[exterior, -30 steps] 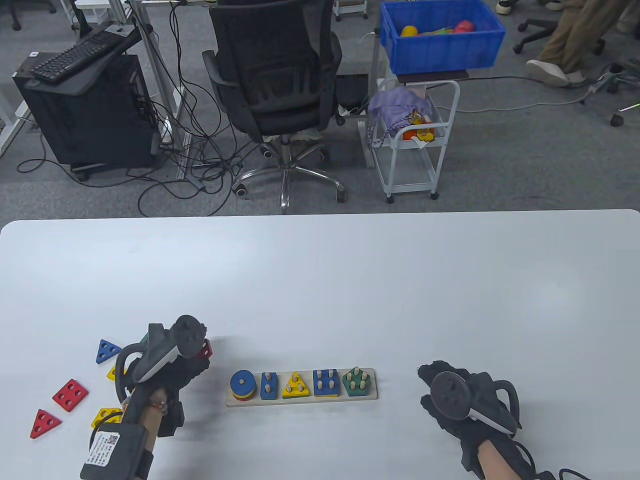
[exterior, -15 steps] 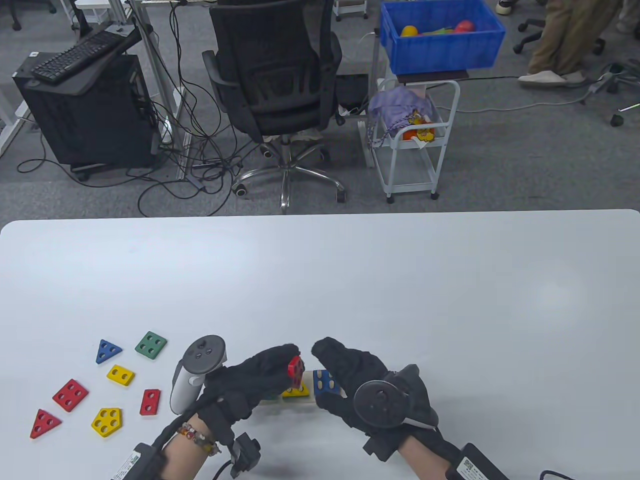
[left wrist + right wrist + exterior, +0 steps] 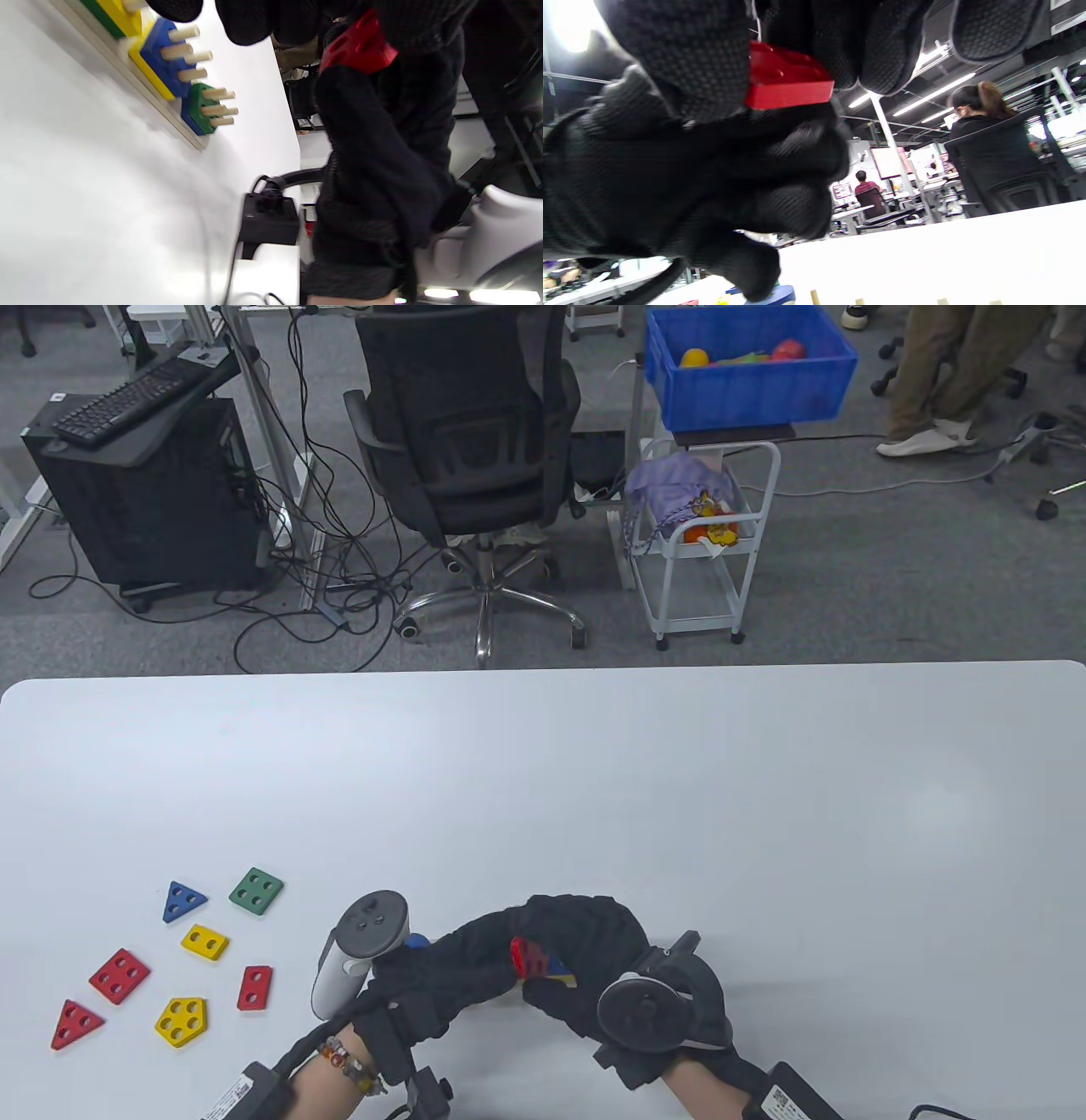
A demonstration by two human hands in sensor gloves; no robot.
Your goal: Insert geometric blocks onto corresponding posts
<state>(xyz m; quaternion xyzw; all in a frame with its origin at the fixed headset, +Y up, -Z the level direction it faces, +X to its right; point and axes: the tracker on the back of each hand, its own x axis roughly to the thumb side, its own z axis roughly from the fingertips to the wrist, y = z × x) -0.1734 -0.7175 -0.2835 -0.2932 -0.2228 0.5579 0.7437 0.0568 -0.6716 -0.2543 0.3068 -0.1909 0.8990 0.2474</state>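
On the white tabletop [image 3: 594, 780], both gloved hands meet above the peg board [image 3: 140, 91] — the left hand [image 3: 475, 963] and right hand [image 3: 585, 959] each pinch the red block [image 3: 528, 957], held clear of the pegs; six loose blocks [image 3: 182, 1020] lie left.

Both gloved hands [image 3: 560, 959] are crowding over the peg board [image 3: 169, 123], blocking access there. 7 loose blocks [image 3: 182, 967] are cluttering the table's [image 3: 594, 780] left side; its far and right stretches are lying open.

office – swivel chair [image 3: 468, 432] | keyboard [image 3: 127, 394] | PC tower [image 3: 144, 509]
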